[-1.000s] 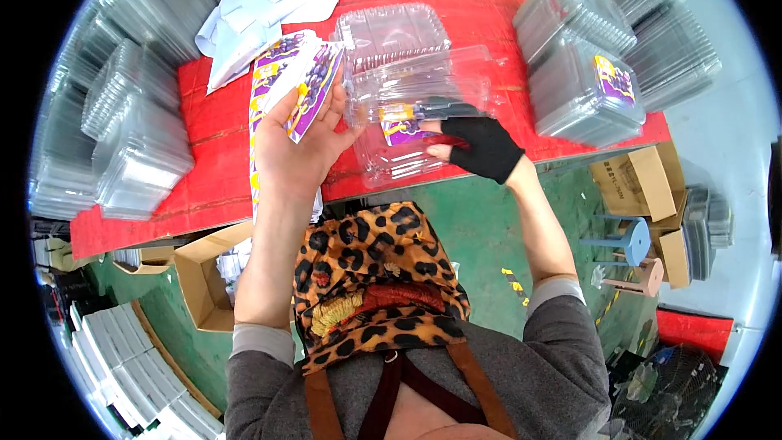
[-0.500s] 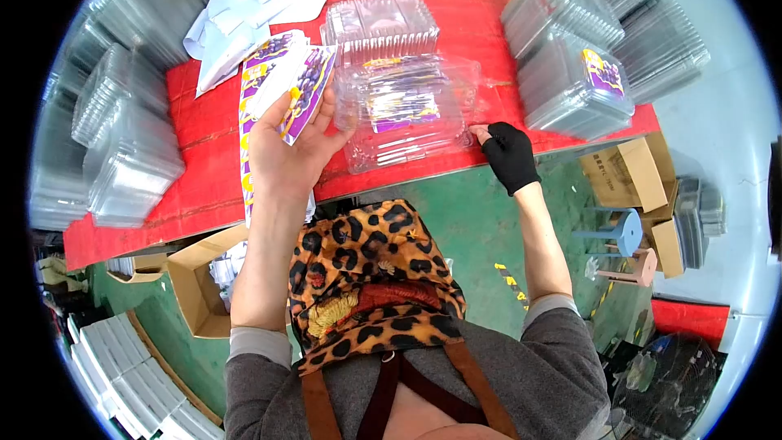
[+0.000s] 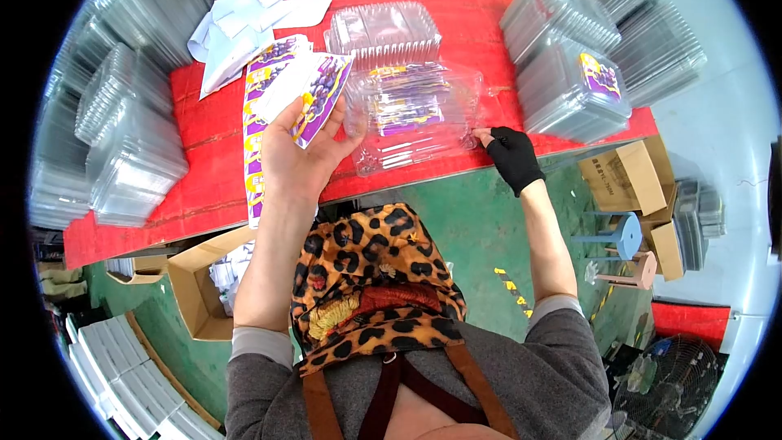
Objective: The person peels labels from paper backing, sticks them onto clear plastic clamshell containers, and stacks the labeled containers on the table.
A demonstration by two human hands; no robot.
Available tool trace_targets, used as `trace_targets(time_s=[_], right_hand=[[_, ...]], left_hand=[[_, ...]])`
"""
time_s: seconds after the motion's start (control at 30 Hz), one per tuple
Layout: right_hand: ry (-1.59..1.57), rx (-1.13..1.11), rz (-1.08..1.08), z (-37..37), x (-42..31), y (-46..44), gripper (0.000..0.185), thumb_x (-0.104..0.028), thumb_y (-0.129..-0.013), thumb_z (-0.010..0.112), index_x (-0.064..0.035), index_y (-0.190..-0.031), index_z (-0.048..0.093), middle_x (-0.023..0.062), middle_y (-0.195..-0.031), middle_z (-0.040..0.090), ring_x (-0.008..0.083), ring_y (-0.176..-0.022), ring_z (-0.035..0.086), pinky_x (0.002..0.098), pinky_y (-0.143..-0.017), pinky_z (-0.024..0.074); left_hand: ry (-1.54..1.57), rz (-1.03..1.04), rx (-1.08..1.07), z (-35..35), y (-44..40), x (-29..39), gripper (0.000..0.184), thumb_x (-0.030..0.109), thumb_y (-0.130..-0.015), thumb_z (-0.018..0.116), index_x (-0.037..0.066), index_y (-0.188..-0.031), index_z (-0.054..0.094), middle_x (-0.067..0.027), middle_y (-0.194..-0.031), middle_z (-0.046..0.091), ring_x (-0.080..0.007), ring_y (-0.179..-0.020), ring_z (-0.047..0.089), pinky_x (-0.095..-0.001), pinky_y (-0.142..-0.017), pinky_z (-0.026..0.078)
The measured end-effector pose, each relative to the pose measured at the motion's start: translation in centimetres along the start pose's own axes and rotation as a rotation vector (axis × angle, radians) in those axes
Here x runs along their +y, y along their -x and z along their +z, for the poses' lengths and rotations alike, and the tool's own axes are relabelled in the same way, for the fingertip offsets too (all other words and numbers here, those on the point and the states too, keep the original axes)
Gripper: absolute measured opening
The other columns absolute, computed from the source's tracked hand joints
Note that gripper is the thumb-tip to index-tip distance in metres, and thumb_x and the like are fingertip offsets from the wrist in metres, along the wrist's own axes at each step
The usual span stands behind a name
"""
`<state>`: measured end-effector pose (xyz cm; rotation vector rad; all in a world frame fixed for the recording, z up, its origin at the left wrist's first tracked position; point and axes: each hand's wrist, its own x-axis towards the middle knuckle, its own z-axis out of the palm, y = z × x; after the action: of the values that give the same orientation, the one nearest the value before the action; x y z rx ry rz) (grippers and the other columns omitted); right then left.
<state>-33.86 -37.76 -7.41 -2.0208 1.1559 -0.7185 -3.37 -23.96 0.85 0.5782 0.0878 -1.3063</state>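
Observation:
My left hand is bare and closed on a purple and yellow grape label with white backing. Beneath and beside it, a strip of similar labels lies on the red table. In front of me is a clear plastic container, with purple and yellow print showing through it. My right hand, in a black fingerless glove, pinches the container's near right corner between thumb and finger. Just behind, another clear container stack rests on the table.
Tall stacks of clear containers stand at the left and right, one bearing a grape label. Crumpled white paper lies at the back left. Below the table are cardboard boxes and a blue stool.
My right hand has moved from over the container to its near right corner. The upper plastic part has come down towards me. My left hand still holds the label.

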Motion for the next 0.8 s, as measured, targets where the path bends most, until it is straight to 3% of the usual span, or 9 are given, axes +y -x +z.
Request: trace_targets(time_s=[0.1,0.2,0.3,0.4,0.5,0.6,0.7,0.8], right_hand=[[0.106,0.028,0.010,-0.1,-0.4,0.0,0.023,-0.018,-0.090,0.062,-0.0001,-0.099,0.074,0.0177,-0.095,0.073,0.0269,-0.091,0.071,0.0341,-0.080,0.0527],[0.017,-0.025,0.017,-0.3,0.0,-0.1,0.026,-0.021,-0.093,0.063,0.0003,-0.103,0.073,0.0152,-0.093,0.073,0.0194,-0.088,0.067,0.0303,-0.081,0.0492],[0.009,-0.017,0.027,-0.3,-0.4,-0.1,0.023,-0.019,-0.090,0.063,-0.0012,-0.098,0.074,0.0183,-0.090,0.072,0.0257,-0.088,0.071,0.0324,-0.080,0.0524],[-0.025,-0.062,0.070,-0.4,0.9,-0.5,0.024,-0.021,-0.090,0.065,0.0000,-0.098,0.074,0.0141,-0.088,0.074,0.0226,-0.080,0.068,0.0327,-0.076,0.0513],[-0.370,-0.010,0.139,-0.1,0.6,-0.3,0.026,-0.023,-0.089,0.067,0.0004,-0.098,0.075,0.0070,-0.084,0.072,0.0167,-0.072,0.062,0.0304,-0.068,0.0477],[-0.448,-0.065,0.335,-1.4,-0.5,-0.4,0.025,-0.023,-0.088,0.069,-0.0017,-0.097,0.077,0.0030,-0.083,0.071,0.0117,-0.067,0.058,0.0252,-0.060,0.0424],[-0.547,-0.091,0.472,-2.1,-1.5,-0.8,0.021,-0.022,-0.088,0.068,-0.0049,-0.093,0.078,0.0026,-0.081,0.069,0.0092,-0.063,0.055,0.0203,-0.057,0.0385],[-0.573,-0.146,0.508,-2.1,-0.5,-1.8,0.027,-0.027,-0.091,0.064,-0.0031,-0.101,0.075,0.0047,-0.081,0.070,0.0112,-0.057,0.052,0.0218,-0.053,0.0401]], left_hand=[[-0.014,0.000,0.049,0.4,0.3,-0.2,0.041,0.018,-0.099,0.038,-0.002,-0.134,0.047,-0.0149,-0.128,0.059,-0.0202,-0.111,0.056,-0.0556,-0.106,0.034],[0.007,-0.018,0.019,-0.4,-0.2,-0.2,0.040,0.018,-0.099,0.039,-0.001,-0.134,0.047,-0.0147,-0.127,0.060,-0.0201,-0.112,0.056,-0.0553,-0.106,0.033],[0.025,-0.028,0.034,-0.4,-0.2,-0.3,0.038,0.017,-0.099,0.041,0.001,-0.133,0.048,-0.0139,-0.124,0.060,-0.0197,-0.113,0.056,-0.0558,-0.106,0.033],[-0.025,0.002,0.055,0.2,0.4,-0.6,0.037,0.017,-0.098,0.043,0.002,-0.132,0.048,-0.0126,-0.123,0.061,-0.0193,-0.113,0.056,-0.0566,-0.106,0.032],[0.012,0.002,0.039,-0.2,0.2,-0.6,0.036,0.016,-0.098,0.045,0.003,-0.131,0.049,-0.0114,-0.123,0.061,-0.0189,-0.113,0.057,-0.0577,-0.106,0.031],[-0.027,-0.013,0.037,-0.6,0.0,-0.2,0.036,0.016,-0.098,0.046,0.004,-0.131,0.048,-0.0110,-0.123,0.061,-0.0186,-0.113,0.057,-0.0577,-0.107,0.030],[-0.042,-0.016,0.027,-0.7,0.0,0.1,0.035,0.017,-0.098,0.046,0.004,-0.130,0.049,-0.0109,-0.121,0.061,-0.0192,-0.112,0.057,-0.0583,-0.106,0.030],[-0.014,-0.006,0.064,-0.6,0.0,0.2,0.034,0.017,-0.098,0.046,0.004,-0.130,0.049,-0.0108,-0.120,0.062,-0.0201,-0.112,0.057,-0.0591,-0.106,0.031]])
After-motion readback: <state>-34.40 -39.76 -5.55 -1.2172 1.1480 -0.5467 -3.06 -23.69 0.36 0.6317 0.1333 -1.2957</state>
